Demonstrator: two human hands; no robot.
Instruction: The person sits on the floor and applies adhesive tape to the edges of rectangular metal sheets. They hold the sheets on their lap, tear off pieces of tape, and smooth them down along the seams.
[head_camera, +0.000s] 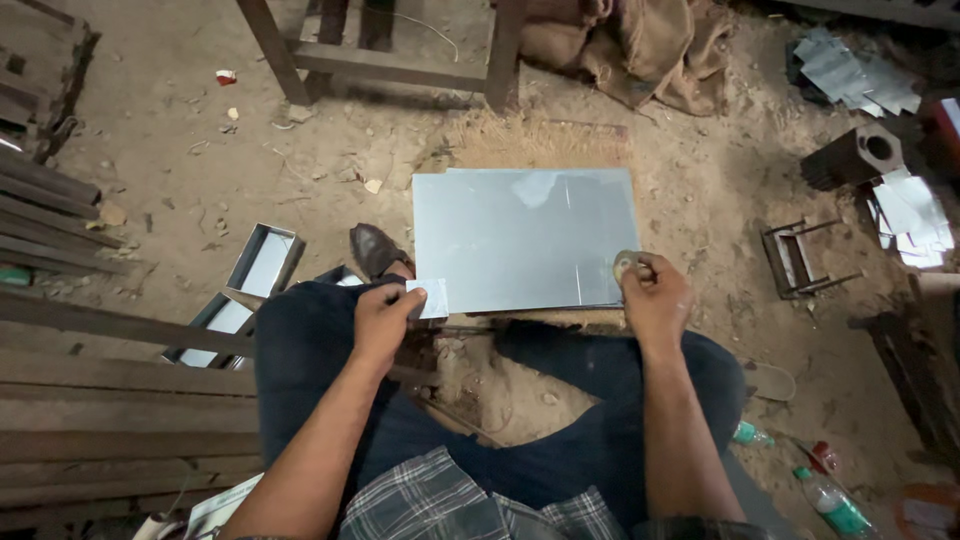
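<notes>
A flat grey metal sheet (525, 238) lies on the sandy workshop floor (180, 160) in front of your crossed legs, its near edge drawn up close to your knees. Your left hand (385, 318) is closed at the sheet's near left corner, pinching a small pale strip (432, 298) of metal against that edge. Your right hand (655, 295) is wrapped around a small rounded tool (628, 264) at the near right edge, fingers fully curled; what kind of tool it is cannot be told from here.

By the look of it, you are measuring or marking along the near edge, with the strip as a guide. Any stroke from here calls for the strip to stay pinned flat while the right hand works, since the sheet rests loose on soft sand and could slide.

A dark shoe (377, 250) sits just beside the sheet's left edge. Two open metal trays (262, 262) lie further left, near stacked steel bars (90, 400). A wooden frame (385, 60) and sacking (640, 45) stand beyond the sheet, with scrap offcuts (855, 75) at upper right and plastic bottles (830, 500) by your right knee.
</notes>
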